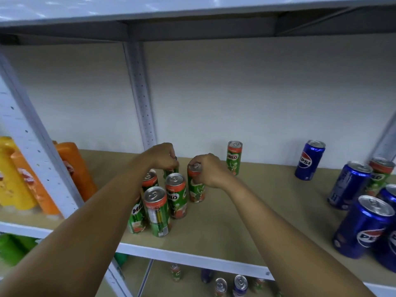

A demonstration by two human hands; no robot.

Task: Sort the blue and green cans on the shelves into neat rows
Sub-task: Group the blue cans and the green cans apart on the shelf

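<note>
A: White wall behind, tan shelf board (246, 211) below. State of the hands?

B: Left hand (164, 156) is closed over the top of a green can (170, 171) at the back of the cluster. Right hand (209, 171) is curled around the rim of another green can (196, 185), gripping from above, probably to slide each upright into line.

A: Surroundings?

B: Four more green cans (175, 196) stand grouped just in front; one green can (234, 157) stands apart by the wall. Blue cans (362, 226) cluster at right, unsorted, with a green one among them.

A: Limitations?

B: Left-hand can is mostly hidden. Right-edge cans are cut off; the lower shelf is blurred.
</note>
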